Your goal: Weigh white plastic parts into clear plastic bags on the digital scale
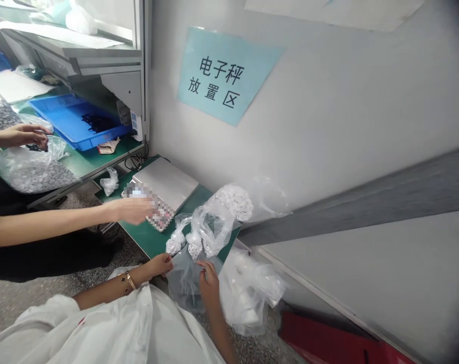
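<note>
My left hand (161, 264) pinches the left edge of a clear plastic bag (185, 283) that hangs at the near edge of the green table. On the bag's right side is my right hand (209, 278), its thumb and fingers closed on the film near the top. Just beyond my hands lie small clear bags of white pieces (175, 243), one of them (195, 247) between my two hands. A larger clear bag of white pieces (235, 201) rests behind them, against the wall.
A co-worker's hand (132, 210) is over the panel of a scale (166, 179) on the green table (148, 237). Another hand (26, 135) works at a bag of grey pieces (37, 174). A blue tray (68, 119) stands behind. White plastic bags (248, 293) hang at right.
</note>
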